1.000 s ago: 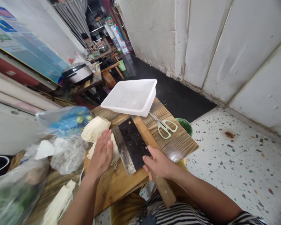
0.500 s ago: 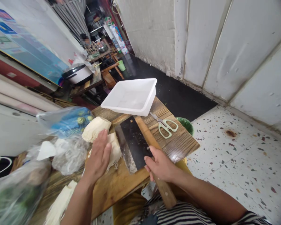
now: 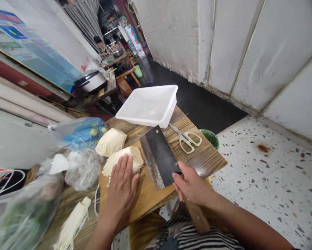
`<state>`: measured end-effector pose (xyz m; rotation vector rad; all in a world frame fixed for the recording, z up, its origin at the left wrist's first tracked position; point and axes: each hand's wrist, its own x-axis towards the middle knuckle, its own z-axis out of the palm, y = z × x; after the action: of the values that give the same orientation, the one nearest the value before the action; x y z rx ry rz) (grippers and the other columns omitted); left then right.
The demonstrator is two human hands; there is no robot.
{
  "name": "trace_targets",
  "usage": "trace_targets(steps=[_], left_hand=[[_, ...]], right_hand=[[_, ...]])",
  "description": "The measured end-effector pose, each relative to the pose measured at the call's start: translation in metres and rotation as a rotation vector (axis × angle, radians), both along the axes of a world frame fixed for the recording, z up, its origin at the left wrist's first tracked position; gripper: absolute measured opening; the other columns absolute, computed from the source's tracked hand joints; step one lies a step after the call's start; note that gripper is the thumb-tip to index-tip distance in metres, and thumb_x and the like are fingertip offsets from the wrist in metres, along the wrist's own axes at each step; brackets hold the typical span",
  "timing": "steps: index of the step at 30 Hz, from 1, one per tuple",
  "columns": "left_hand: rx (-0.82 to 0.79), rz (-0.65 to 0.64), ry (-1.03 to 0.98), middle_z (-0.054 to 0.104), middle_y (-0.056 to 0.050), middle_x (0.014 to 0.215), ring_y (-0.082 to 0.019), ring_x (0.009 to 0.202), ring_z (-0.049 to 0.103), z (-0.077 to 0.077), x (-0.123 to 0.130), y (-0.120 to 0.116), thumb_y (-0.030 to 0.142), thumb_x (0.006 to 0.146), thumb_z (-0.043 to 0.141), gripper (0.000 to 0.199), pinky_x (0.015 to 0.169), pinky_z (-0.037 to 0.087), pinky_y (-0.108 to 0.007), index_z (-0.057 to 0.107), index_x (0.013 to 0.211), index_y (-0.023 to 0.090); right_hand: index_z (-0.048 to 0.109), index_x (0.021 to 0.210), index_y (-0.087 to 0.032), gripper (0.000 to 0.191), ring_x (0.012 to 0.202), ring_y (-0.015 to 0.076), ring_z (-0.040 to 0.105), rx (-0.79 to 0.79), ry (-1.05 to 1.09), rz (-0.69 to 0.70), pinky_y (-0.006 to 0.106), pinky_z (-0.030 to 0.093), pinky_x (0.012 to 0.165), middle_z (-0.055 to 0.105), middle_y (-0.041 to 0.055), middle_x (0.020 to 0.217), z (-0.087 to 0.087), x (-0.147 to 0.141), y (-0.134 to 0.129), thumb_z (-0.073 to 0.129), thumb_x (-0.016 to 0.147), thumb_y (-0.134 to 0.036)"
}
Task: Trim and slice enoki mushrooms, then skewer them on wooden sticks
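My left hand (image 3: 121, 184) lies flat, fingers stretched out, on a cream-coloured layered bundle (image 3: 135, 155) that looks like stacked tofu sheets. Its left end is frayed into thin strips, and the bundle rests on a wooden cutting board (image 3: 145, 198). With my right hand (image 3: 189, 180) I grip a cleaver (image 3: 162, 152) where its wooden handle meets the dark blade. The blade lies tilted to the right of the bundle, just apart from it. Behind it sits a second cream-coloured bundle (image 3: 111, 140). A loose cream-coloured strip bunch (image 3: 74, 222) lies left of the board.
A white plastic tray (image 3: 145, 121) stands at the table's far end, with green-handled scissors (image 3: 188, 139) beside it. Plastic bags (image 3: 84, 170) and a bag of green vegetables (image 3: 28, 208) crowd the left. Beyond the right edge is a green bin (image 3: 210, 137). A person (image 3: 103, 48) sits far back.
My left hand has shifted right and down onto the nearer bundle, uncovering the one behind. The cleaver has moved slightly right, still in my right hand. The whole view has shifted a little.
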<state>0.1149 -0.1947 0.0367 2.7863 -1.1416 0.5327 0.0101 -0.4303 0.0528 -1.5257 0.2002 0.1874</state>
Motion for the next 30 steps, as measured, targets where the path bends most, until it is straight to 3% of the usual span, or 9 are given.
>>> trace_targets(steps=[10,15,25,30], left_hand=[[-0.011,0.021,-0.1,0.029,-0.018,0.157,-0.03,0.147,0.023,0.001,0.005,0.009,0.042,0.096,0.044,0.076,0.118,0.021,-0.055,0.005,0.156,0.019],[0.027,0.036,-0.136,0.035,-0.02,0.154,-0.03,0.145,0.027,0.001,0.014,0.018,0.05,0.096,0.039,0.076,0.116,0.024,-0.054,0.006,0.156,0.018],[0.026,-0.005,-0.125,0.036,-0.021,0.153,-0.03,0.145,0.027,-0.005,0.012,0.015,0.046,0.097,0.04,0.074,0.116,0.026,-0.052,0.007,0.156,0.015],[0.003,0.001,-0.104,0.035,-0.022,0.153,-0.029,0.146,0.025,0.0,0.011,0.017,0.041,0.097,0.041,0.072,0.117,0.024,-0.052,0.007,0.156,0.015]], right_hand=[[0.034,0.082,-0.023,0.013,0.034,0.0081,0.051,0.05,0.046,0.008,0.018,0.036,0.036,0.049,-0.011,0.057,0.0,0.0,-0.002,0.044,0.089,-0.03],[0.034,0.082,-0.023,0.012,0.034,0.0083,0.051,0.053,0.047,0.011,0.018,0.035,0.035,0.049,-0.0108,0.057,-0.001,0.001,-0.002,0.043,0.089,-0.029],[0.034,0.082,-0.023,0.011,0.034,0.0076,0.05,0.067,0.03,0.015,0.017,0.034,0.034,0.048,-0.011,0.056,-0.001,0.003,-0.002,0.042,0.089,-0.027],[0.034,0.082,-0.023,0.012,0.034,0.0074,0.05,0.069,0.031,0.006,0.017,0.037,0.034,0.048,-0.011,0.057,-0.004,0.002,-0.002,0.043,0.089,-0.028]])
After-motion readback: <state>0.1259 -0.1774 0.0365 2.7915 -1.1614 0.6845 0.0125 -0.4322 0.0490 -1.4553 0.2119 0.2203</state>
